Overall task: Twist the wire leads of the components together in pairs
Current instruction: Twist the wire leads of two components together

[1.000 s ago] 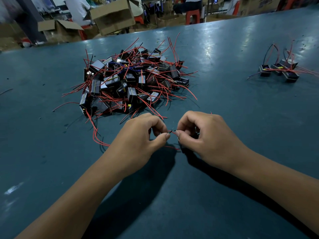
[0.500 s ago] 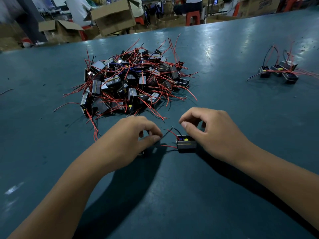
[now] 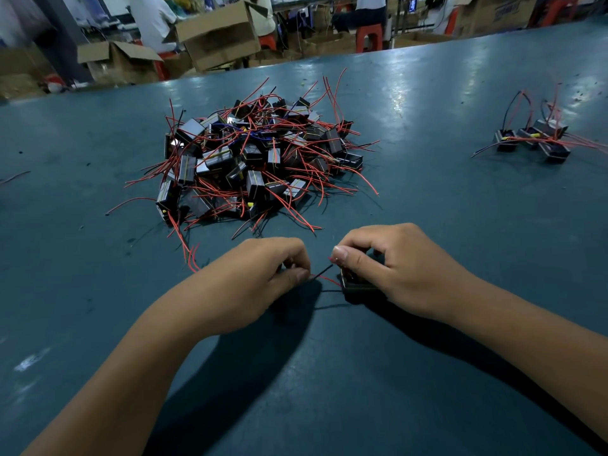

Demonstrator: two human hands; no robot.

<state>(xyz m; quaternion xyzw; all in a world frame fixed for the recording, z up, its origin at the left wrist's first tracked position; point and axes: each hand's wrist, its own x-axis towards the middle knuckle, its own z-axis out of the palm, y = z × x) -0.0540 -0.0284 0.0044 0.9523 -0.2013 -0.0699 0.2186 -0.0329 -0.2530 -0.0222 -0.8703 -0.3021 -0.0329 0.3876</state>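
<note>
- A pair of leads is being gathered for twisting, it seems: the left hand [image 3: 263, 278] is curled, with thumb and forefinger pinching a red lead [image 3: 324, 278] at its near end
- The right hand [image 3: 391, 268] is curled over a small black component [image 3: 357, 286] that rests on the table just in front of the person, and a thin black lead [image 3: 324, 269] is pinched at its thumb tip
- The two leads are seen to run close together between the hands; whether any twist is yet made cannot be told
- The next move is judged to call for both bare ends to be brought side by side and rolled between thumb and finger while the component is held down
- A large pile of components [image 3: 256, 159] with red leads is heaped further out, well apart from the hands
- A small group of components [image 3: 533, 139] is set far to the right
- The work is done on a dark teal table [image 3: 427, 209], scuffed and glossy
- Beyond its far edge, open cardboard boxes [image 3: 217, 37], red stools [image 3: 371, 36] and seated people are seen
</note>
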